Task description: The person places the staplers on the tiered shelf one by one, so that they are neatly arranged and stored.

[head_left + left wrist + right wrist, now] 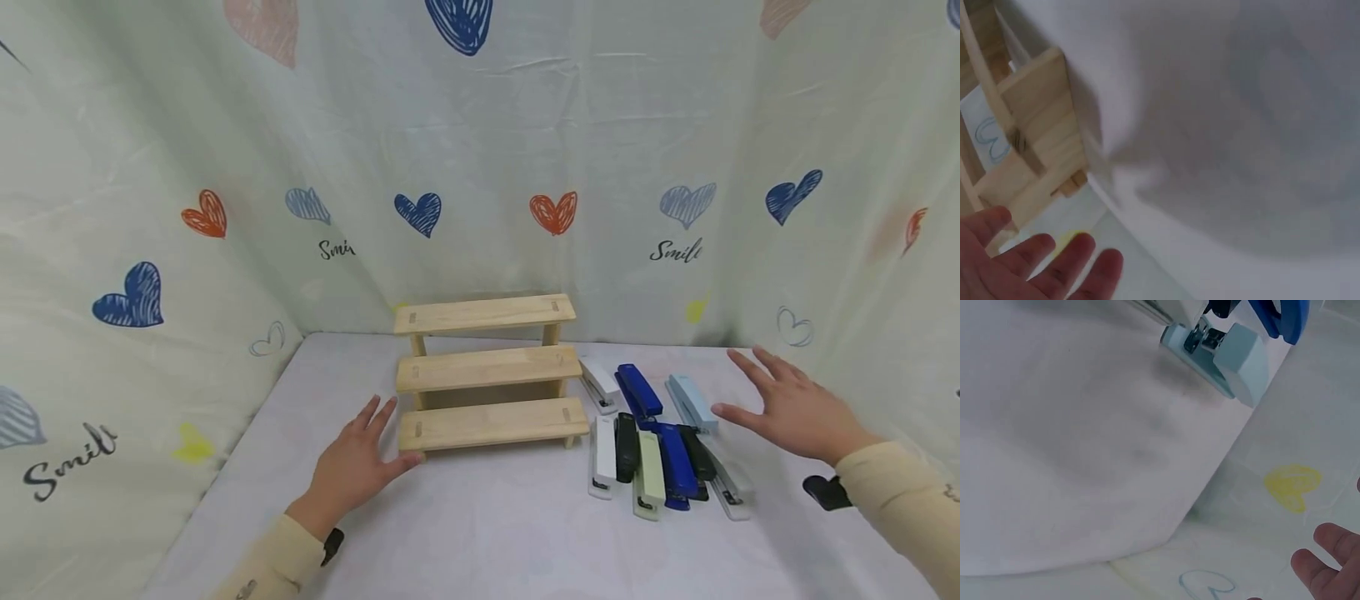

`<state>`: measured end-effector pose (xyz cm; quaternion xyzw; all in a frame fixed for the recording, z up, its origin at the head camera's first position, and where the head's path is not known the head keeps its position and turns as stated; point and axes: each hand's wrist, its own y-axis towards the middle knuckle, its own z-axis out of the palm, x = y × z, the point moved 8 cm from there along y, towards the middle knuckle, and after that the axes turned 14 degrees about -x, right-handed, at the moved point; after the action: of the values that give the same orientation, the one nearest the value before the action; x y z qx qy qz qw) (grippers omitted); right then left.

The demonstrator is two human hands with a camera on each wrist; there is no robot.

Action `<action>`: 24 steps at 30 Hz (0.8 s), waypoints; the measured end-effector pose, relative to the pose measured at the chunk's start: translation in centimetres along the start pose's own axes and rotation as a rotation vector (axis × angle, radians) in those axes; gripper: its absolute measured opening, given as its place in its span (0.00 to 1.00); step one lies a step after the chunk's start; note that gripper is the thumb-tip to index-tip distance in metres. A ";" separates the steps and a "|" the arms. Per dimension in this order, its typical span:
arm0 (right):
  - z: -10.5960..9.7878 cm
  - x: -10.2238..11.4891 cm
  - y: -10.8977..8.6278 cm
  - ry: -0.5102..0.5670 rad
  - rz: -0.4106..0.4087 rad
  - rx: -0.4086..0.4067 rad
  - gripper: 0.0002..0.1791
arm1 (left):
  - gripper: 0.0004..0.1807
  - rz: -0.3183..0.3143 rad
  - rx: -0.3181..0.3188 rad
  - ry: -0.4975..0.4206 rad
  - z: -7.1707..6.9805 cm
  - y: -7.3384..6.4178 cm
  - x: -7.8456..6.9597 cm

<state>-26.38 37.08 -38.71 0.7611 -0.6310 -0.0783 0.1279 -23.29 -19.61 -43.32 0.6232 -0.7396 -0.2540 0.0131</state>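
Note:
A three-step wooden rack (491, 423) stands near the back of the table. My left hand (352, 467) is beside its left end with fingers spread, holding nothing; whether the thumb touches the lowest step cannot be told. To the rack's right lies a cluster of several staplers: a light blue stapler (692, 402), a blue stapler (639, 392), a light green stapler (649, 471), a black stapler (627, 447) and a white stapler (602, 454) among them. Over the table right of them, my right hand (795, 408) hovers with extended fingers and holds nothing, nearest the light blue one.
A white cloth covers the table (480, 525). Behind it and along both sides hangs a pale curtain (480, 150) printed with hearts and lettering. Dark straps (827, 492) show at both wrists, below cream sleeves.

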 end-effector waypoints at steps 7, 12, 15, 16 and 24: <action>1.0 0.9 -0.9 0.120 0.068 0.075 0.55 | 0.48 -0.022 0.052 -0.161 2.3 -0.5 -1.0; 2.1 1.0 -2.4 0.227 0.137 0.139 0.52 | 0.43 -0.038 0.046 -0.202 2.5 -0.2 -1.2; 3.2 0.9 -3.4 0.310 0.179 0.191 0.50 | 0.41 -0.027 0.035 -0.218 2.5 0.0 -1.2; 3.5 1.0 -3.7 0.338 0.190 0.207 0.49 | 0.40 -0.020 0.031 -0.225 2.5 0.0 -1.1; 6.0 1.7 -6.3 0.566 0.304 0.379 0.43 | 0.36 -0.005 0.010 -0.287 2.6 0.1 -1.0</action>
<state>-21.77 35.96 -46.21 0.6605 -0.6798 0.2731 0.1644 -24.07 -17.68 -45.25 0.5825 -0.7334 -0.3369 -0.0965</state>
